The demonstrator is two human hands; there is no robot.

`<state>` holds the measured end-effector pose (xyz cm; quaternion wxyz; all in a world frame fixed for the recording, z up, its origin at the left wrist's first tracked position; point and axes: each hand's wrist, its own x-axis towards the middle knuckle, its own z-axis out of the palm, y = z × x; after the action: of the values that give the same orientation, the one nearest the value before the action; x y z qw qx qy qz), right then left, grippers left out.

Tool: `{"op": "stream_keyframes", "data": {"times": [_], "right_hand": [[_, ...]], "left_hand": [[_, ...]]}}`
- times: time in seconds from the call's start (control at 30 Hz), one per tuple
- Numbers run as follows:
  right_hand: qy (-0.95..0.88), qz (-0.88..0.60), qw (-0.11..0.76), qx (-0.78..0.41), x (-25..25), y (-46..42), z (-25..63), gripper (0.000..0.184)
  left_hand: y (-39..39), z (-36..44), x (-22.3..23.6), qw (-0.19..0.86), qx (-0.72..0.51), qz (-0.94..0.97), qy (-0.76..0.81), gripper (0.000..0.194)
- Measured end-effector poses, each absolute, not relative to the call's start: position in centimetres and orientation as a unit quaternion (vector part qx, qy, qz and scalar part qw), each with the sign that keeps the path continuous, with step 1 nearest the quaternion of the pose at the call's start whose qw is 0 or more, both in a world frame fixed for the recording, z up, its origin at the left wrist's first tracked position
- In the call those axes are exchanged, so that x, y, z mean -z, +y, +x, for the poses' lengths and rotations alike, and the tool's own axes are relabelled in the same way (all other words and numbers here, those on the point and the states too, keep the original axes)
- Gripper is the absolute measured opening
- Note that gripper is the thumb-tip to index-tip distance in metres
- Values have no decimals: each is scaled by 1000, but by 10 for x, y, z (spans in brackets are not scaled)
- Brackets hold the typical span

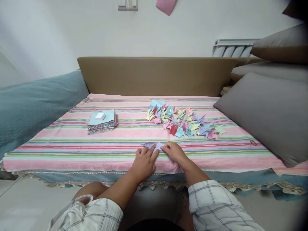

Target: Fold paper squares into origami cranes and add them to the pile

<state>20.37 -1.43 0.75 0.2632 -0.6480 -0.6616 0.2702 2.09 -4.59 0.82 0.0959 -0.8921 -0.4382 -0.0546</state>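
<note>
A small sheet of purple origami paper [158,145], partly folded, lies on the striped cloth near the front edge of the seat. My left hand [145,160] rests on it with the fingers spread, pressing it down. At its right end my right hand [174,151] pinches the paper between thumb and curled fingers. Just beyond my hands lies a loose heap of folded paper cranes [184,123] in many colours. To the left is a stack of square papers [102,123] with a small white block [100,116] on top.
The striped cloth [72,144] covers the sofa seat. A brown backrest [156,75] runs along the back. A teal bolster [43,102] bounds the left side, and grey cushions [267,112] pile up at the right. A small brown loop [253,142] lies near the cushions.
</note>
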Motion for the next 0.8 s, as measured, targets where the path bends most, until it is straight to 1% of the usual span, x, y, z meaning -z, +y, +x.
{"op": "stream_keyframes", "data": {"times": [0.7, 0.8], "right_hand": [[-676, -645, 239, -265, -9, -15, 205, 25], [-679, -637, 237, -276, -11, -16, 205, 27]], "left_hand": [[-41, 16, -6, 50, 60, -897, -436, 63], [-42, 17, -5, 53, 61, -895, -439, 65]]}}
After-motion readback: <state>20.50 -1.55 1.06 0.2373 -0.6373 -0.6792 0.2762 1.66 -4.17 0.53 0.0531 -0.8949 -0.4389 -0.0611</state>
